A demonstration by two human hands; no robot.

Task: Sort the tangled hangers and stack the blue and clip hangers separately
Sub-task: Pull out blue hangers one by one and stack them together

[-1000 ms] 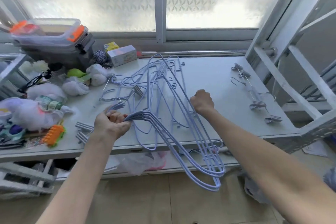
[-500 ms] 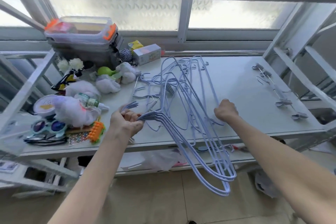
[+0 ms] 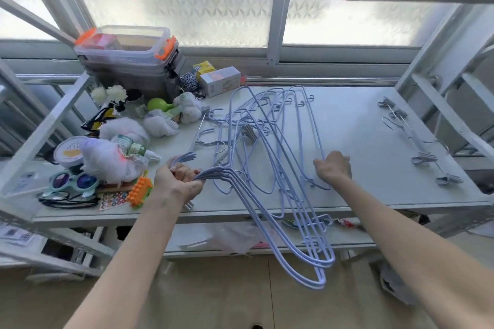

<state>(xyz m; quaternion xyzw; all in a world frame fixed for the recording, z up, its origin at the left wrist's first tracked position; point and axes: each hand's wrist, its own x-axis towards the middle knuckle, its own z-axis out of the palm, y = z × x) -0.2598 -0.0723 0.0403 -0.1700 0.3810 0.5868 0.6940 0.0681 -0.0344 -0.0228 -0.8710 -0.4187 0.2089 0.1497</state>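
**Blue Hangers: Collected Bundle Held, Next Hanger Being Freed**

Blue wire hangers are being gathered out of the tangle; this is the separation step, part way through. The left hand (image 3: pixel 177 185) is closed around the necks of a bundle of blue hangers (image 3: pixel 299 244), fingers pressed together over the wires, with the hook ends fanning out above the fist toward 11 o'clock. The bundle's bodies slope toward 5 o'clock and hang past the front edge of the white table (image 3: pixel 379 189).

The right hand (image 3: pixel 334 168) sits at 3 o'clock from the left hand. Its fingers are curled on a strand of the loose blue hangers (image 3: pixel 270 125); whether this is a pinch or a full grip cannot be told. That tangle lies flat at the table's centre and reaches toward 12 o'clock. A metal clip hanger (image 3: pixel 247 133) is caught inside it, with bare wire hooks at its 9 o'clock side.

Sorted clip hangers (image 3: pixel 417 141) lie in a row at the table's 3 o'clock edge, well apart from the tangle.

Judged next move:
1. Lift the gripped hanger slowly, checking that its hook clears neighbouring wires.
2. Align its neck with the left-hand bundle and close the fingers over it.
3. Extract the trapped clip hanger and add it to the 3 o'clock row.

Toys and storage boxes (image 3: pixel 128 61) crowd 9 to 11 o'clock; that zone is best avoided when setting the stack down.
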